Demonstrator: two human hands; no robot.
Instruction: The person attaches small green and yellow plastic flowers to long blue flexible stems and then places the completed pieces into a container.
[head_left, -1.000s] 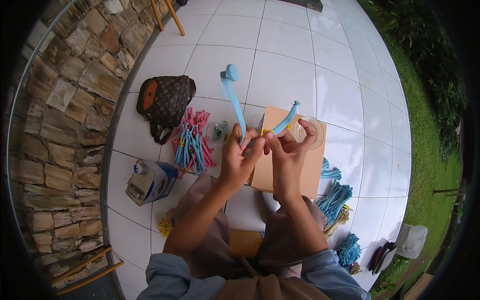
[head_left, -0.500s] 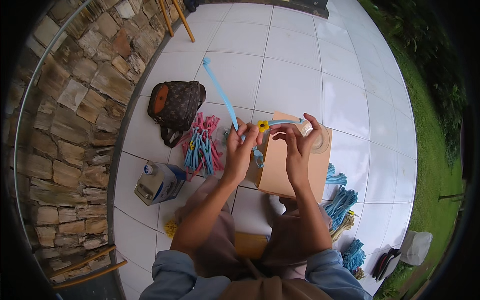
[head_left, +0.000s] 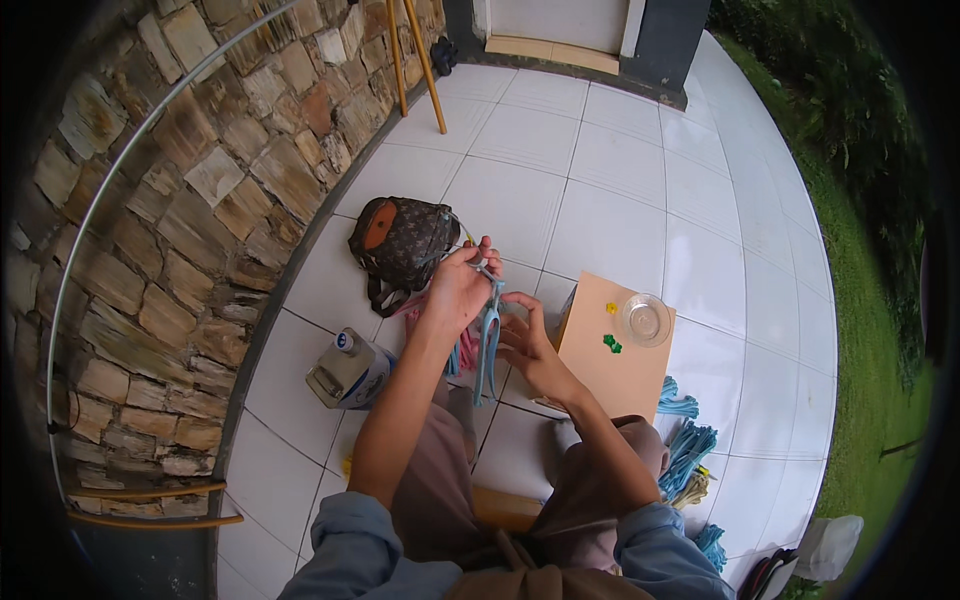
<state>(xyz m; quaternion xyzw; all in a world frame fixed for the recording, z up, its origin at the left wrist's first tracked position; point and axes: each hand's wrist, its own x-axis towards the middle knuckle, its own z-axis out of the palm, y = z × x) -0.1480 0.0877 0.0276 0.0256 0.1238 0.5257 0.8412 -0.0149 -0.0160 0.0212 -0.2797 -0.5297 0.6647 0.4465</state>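
Observation:
My left hand is raised in front of me, closed around a light blue strap. Narrow lengths of the strap hang below it, and a thin piece rises past the fingers toward the backpack. Beside the hanging strap is my right hand, its index finger and thumb apart and its other fingertips at or near the strap; contact is unclear. Behind my left hand and wrist, a pile of pink strips and blue ones is mostly hidden.
A cardboard box bears a clear bowl, green flower pieces and a small yellow piece. A brown backpack and a metal can stand left. Bundles of blue strips lie right, near a stone wall's opposite side.
Both hands have shifted left, off the box. The blue strap, earlier stretched out with a yellow flower between the hands, now hangs down from my left hand. The view has tilted up.

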